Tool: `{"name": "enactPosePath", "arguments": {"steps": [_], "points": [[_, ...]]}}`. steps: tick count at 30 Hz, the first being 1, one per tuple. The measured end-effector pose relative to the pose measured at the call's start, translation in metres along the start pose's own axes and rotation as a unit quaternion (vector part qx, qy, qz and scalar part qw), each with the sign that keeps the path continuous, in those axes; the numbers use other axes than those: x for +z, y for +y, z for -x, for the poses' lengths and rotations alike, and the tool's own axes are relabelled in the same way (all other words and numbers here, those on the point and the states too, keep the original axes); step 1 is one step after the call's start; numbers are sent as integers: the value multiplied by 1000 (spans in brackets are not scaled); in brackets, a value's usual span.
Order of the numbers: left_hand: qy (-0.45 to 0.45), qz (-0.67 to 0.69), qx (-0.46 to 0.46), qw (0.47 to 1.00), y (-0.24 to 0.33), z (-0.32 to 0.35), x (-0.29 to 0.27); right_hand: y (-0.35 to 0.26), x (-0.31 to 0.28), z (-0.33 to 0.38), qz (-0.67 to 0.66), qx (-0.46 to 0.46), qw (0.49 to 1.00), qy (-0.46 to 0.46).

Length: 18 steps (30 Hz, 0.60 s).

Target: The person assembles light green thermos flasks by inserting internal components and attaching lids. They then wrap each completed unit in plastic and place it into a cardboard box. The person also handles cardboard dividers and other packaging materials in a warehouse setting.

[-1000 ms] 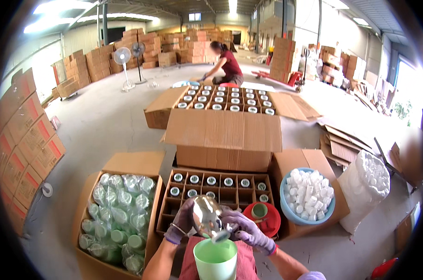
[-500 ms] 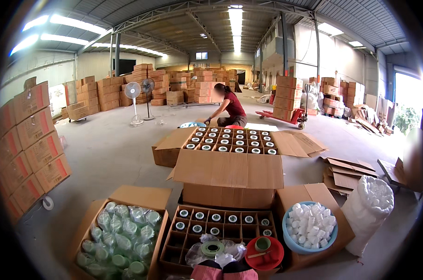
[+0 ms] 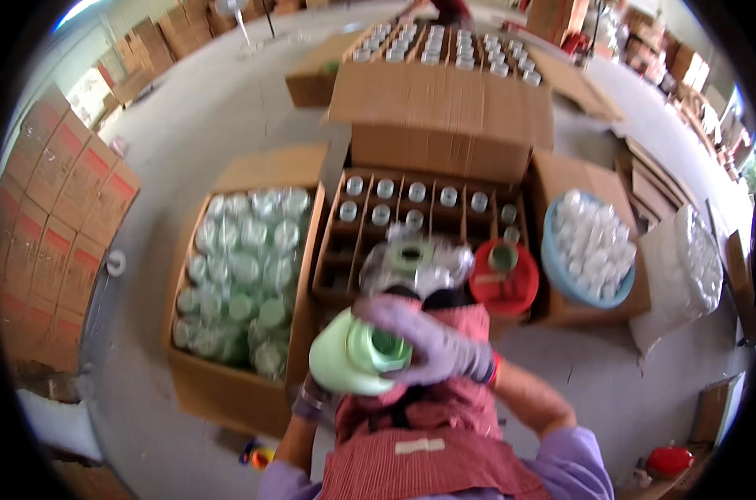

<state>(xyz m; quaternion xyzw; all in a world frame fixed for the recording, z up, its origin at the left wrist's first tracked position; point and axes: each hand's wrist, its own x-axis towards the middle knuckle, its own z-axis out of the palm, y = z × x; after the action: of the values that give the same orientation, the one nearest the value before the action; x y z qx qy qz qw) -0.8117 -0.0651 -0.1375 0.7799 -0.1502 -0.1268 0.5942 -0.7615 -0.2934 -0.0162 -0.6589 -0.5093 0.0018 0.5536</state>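
Note:
Above my lap I hold a pale green wide-mouthed plastic bottle [image 3: 343, 354], tilted with its open mouth toward the right. My right hand [image 3: 428, 342], in a light grey-purple glove, curves round the mouth end with thumb and fingers on either side. Under the bottle's lower left is my left hand [image 3: 311, 400], also gloved; its fingers are mostly hidden behind the bottle. Left of it stands a carton [image 3: 310, 283] of similar green bottles, several in clear plastic bags. In front of my knees is a divided carton [image 3: 332, 250] with white-rimmed bottles in its far cells.
A roll-like green ring [image 3: 411, 256] rests on crumpled clear plastic. Beside it, a red basin [image 3: 520, 287] holds a green cup [image 3: 503, 257]. A blue basin [image 3: 553, 262] is heaped with white caps, next to a white sack [image 3: 674, 283]. Another large carton [image 3: 445, 104] of bottles stands ahead.
The view has tipped down toward my lap. Both my hands are now in sight with a green bottle between them; half a second ago neither hand showed.

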Motion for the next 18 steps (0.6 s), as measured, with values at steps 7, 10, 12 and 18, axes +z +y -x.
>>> {"name": "enactPosePath", "arguments": {"steps": [7, 10, 12, 18], "points": [[-13, 57, 111, 992, 24, -10, 19, -25, -8, -15, -114, 97, 986, 66], [22, 112, 91, 989, 53, -15, 26, -29, -11, -18, -66, 92, 991, 75], [36, 177, 74, 981, 57, -19, 31, -34, -13, -21, -45, 88, 992, 82], [50, 315, -31, 947, 23, -14, 27, -46, -8, -18, 41, 55, 990, 125]]}}
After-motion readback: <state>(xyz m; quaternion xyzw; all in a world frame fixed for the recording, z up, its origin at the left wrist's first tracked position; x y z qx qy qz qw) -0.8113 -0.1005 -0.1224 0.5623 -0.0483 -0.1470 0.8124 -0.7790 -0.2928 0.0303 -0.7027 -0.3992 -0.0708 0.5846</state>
